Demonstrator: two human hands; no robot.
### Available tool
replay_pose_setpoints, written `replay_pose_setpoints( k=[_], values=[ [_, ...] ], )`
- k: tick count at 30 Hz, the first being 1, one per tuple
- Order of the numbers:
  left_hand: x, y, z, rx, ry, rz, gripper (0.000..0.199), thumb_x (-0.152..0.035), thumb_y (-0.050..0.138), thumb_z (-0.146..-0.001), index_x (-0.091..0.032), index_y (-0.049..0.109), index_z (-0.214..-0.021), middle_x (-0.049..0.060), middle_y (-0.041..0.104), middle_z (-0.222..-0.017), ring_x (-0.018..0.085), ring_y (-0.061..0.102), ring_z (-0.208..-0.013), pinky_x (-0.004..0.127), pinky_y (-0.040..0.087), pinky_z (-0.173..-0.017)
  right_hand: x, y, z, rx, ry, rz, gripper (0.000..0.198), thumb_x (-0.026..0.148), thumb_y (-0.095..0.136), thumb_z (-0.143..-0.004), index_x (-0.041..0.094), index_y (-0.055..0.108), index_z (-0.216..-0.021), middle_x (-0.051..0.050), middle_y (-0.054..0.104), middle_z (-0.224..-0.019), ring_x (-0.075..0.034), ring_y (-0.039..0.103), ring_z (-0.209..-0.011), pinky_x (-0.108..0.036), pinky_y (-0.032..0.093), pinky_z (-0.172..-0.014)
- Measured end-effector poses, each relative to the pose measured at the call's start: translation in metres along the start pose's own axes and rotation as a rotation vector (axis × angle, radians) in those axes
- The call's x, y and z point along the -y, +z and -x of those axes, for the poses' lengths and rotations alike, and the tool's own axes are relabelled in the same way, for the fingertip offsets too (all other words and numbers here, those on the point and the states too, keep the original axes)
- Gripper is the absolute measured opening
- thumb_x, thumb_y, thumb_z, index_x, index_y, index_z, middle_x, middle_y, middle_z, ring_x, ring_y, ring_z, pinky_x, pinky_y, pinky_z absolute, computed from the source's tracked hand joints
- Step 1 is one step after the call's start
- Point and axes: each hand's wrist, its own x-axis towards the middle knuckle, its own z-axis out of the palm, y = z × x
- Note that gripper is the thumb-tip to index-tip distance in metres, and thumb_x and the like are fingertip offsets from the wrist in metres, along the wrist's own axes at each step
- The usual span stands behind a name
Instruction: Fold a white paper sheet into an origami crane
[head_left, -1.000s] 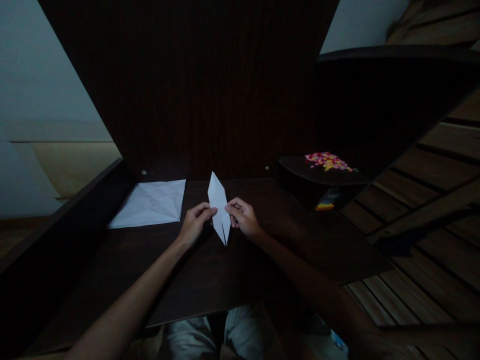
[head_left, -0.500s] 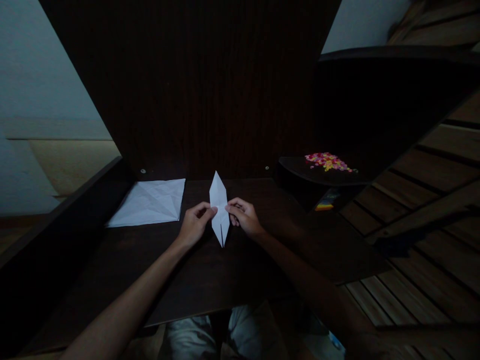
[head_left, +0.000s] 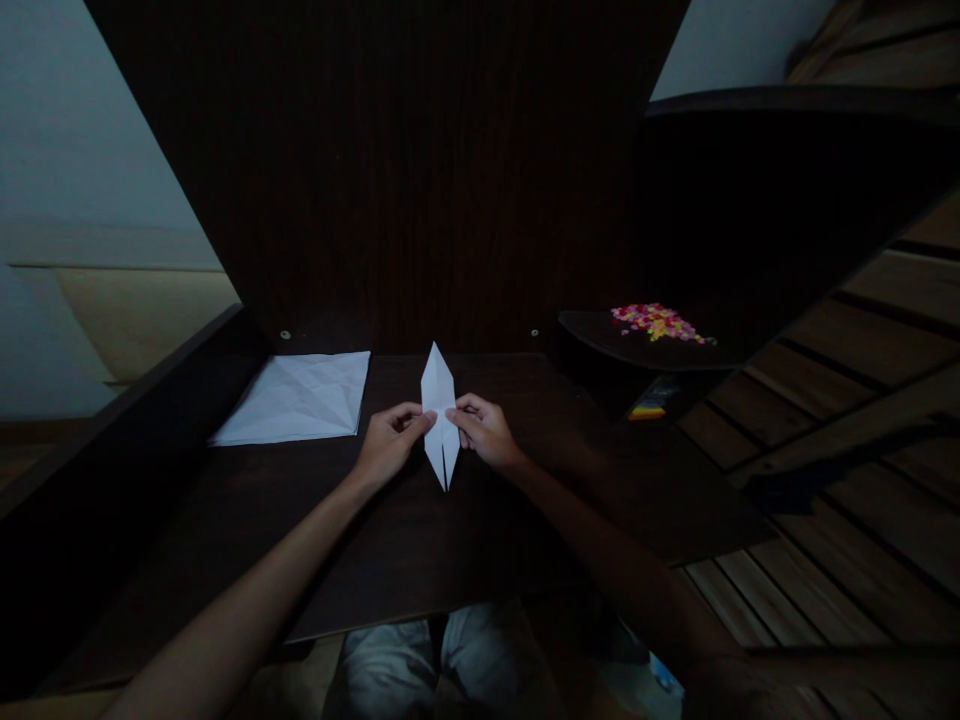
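A folded white paper (head_left: 439, 395), long and diamond-like with a slit in its lower half, is held upright in the middle of the view. My left hand (head_left: 392, 435) pinches its left edge, with the thumb on the near face. On the opposite edge my right hand (head_left: 486, 432) grips it the same way, thumb on the face and fingers partly behind. The paper's far side is hidden. Left of my left hand lies a stack of creased white paper sheets (head_left: 296, 400) on the dark desk (head_left: 390, 560).
Many small pink, red and yellow pieces (head_left: 660, 322) lie on a curved dark shelf (head_left: 592, 335) to the right. A dark panel (head_left: 397, 180) rises behind the desk, and a raised side board (head_left: 127, 410) borders it on the left. Wooden slats (head_left: 862, 380) show at far right.
My right thumb has slid slightly inward over the paper's face. Both hands still hold the folded paper in nearly the same place. The view has shifted a little.
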Motion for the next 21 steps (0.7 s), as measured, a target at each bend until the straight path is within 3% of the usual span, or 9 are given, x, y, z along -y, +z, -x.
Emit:
replay_pose_setpoints(
  k=[9, 21],
  values=[
    [-0.002, 0.001, 0.002, 0.016, 0.003, 0.003, 0.024, -0.038, 0.069, -0.068, -0.015, 0.064, -0.067, -0.002, 0.06, -0.06, 0.012, 0.051, -0.056, 0.022, 0.038, -0.054, -0.009, 0.003, 0.002, 0.035, 0.007, 0.001, 0.021, 0.037, 0.06, -0.074, 0.019, 0.05, -0.07, 0.008, 0.047, -0.047, -0.005, 0.04, -0.037, -0.018, 0.028, -0.036],
    [-0.008, 0.003, 0.006, 0.016, 0.02, -0.015, 0.025, -0.04, 0.068, -0.067, -0.015, 0.065, -0.067, -0.001, 0.061, -0.06, 0.012, 0.052, -0.056, 0.023, 0.04, -0.054, 0.0, 0.004, 0.004, 0.053, 0.051, 0.037, 0.029, 0.043, 0.066, -0.068, 0.017, 0.052, -0.068, 0.007, 0.049, -0.047, -0.005, 0.041, -0.036, -0.018, 0.028, -0.036]
  ],
)
